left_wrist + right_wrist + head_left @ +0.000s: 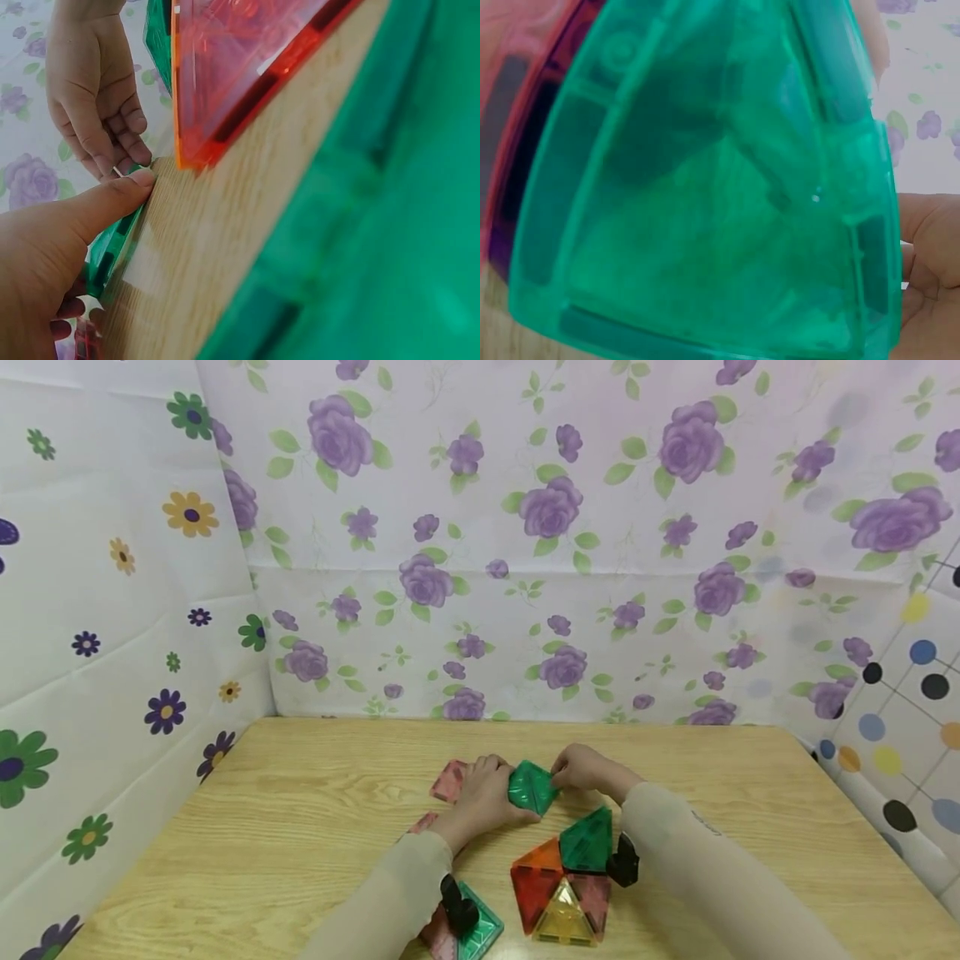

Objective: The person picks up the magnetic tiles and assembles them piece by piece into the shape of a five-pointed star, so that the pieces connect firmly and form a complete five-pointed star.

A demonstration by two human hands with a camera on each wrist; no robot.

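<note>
Green piece [528, 789]: between both hands, beyond the cluster; looks like light, stiff, smooth plastic, likely a bit slick; dark edge strips could be magnets and may snap.
Grip spot: thin rims, thumb against fingers; avoid pressing the flat faces.
Left hand [486, 795]: part-curled, thumb on near edge, holding the piece.
Right hand [591, 770]: fingers bent in, pinching its right corner.
Cluster [564, 902]: joined coloured tiles, nearer the person.
Pink tile [448, 782]: just beside left hand.
Table [322, 793]: wood-grain, under everything.

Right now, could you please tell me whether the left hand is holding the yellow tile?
No, the left hand grips a green piece, while the yellow tile sits nearer the camera.
</note>
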